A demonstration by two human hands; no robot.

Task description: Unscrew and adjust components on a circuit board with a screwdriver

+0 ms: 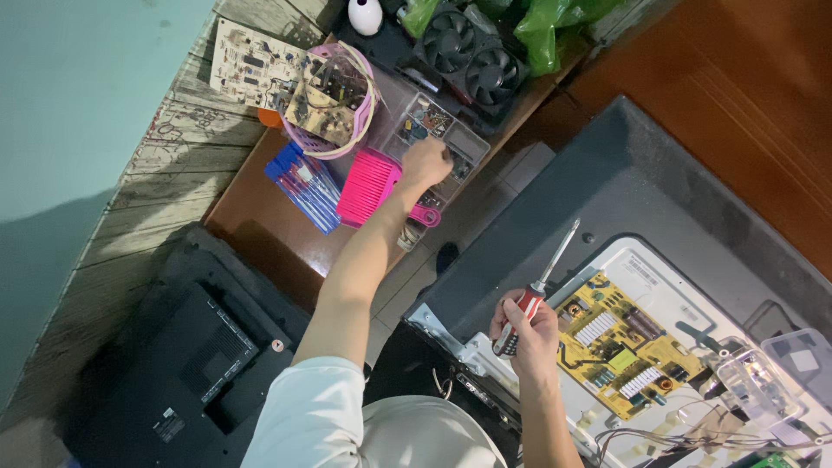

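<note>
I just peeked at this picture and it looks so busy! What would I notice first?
Probably the yellow circuit board inside the opened flat screen at lower right, beside the right hand gripping a red-handled screwdriver. Next, the left hand reaching into a clear parts box on the brown table, by a bright pink dustpan.

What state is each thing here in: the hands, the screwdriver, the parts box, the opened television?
Left hand: stretched out, fingers dipped into the parts box.
Right hand: closed round the screwdriver.
Screwdriver: held, tip pointing up and away.
Parts box: open, small parts inside.
Television: face down, back cover off, yellow circuit board bare.
Back cover: off, lying aside.
Fans: lying loose.
</note>
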